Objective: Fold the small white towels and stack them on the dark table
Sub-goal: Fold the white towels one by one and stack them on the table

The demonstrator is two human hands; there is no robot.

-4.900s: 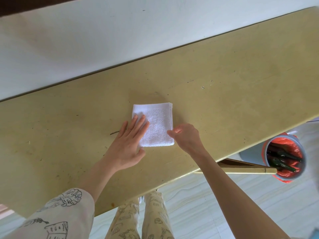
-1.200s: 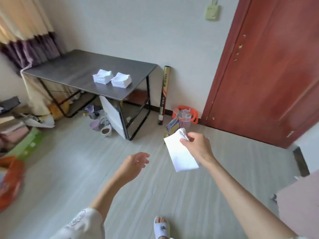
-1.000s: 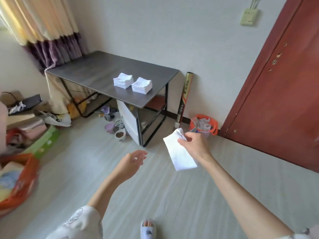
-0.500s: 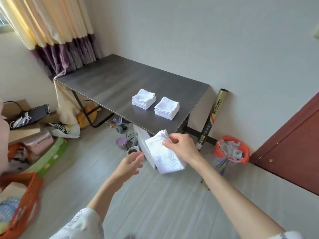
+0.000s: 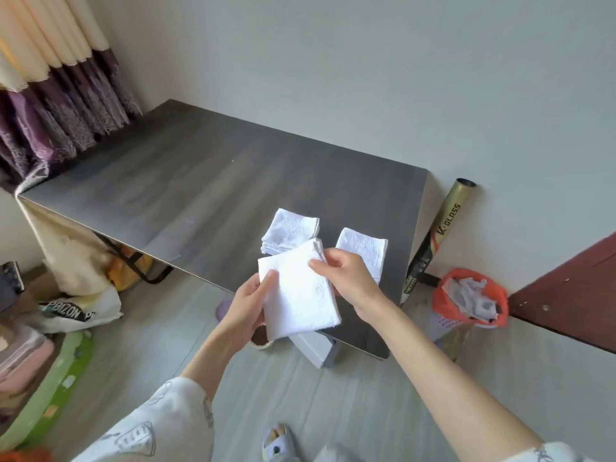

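A folded towel point(image 5: 300, 290) is hanging at frame centre, just above the near edge of the table point(image 5: 200, 181), both hands clamped on it: the left hand point(image 5: 248, 303) is pinching its left edge, the right hand point(image 5: 346, 275) its upper right corner, probably to keep the fold flat. Two stacks point(image 5: 290, 231) point(image 5: 363, 248) are sitting just behind it on the table, likely awaiting this one.

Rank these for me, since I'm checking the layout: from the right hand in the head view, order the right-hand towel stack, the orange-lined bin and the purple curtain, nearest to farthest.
From the right hand:
1. right towel stack, just behind it on the dark table.
2. orange-lined bin, on the floor to the right.
3. purple curtain, far left by the wall.
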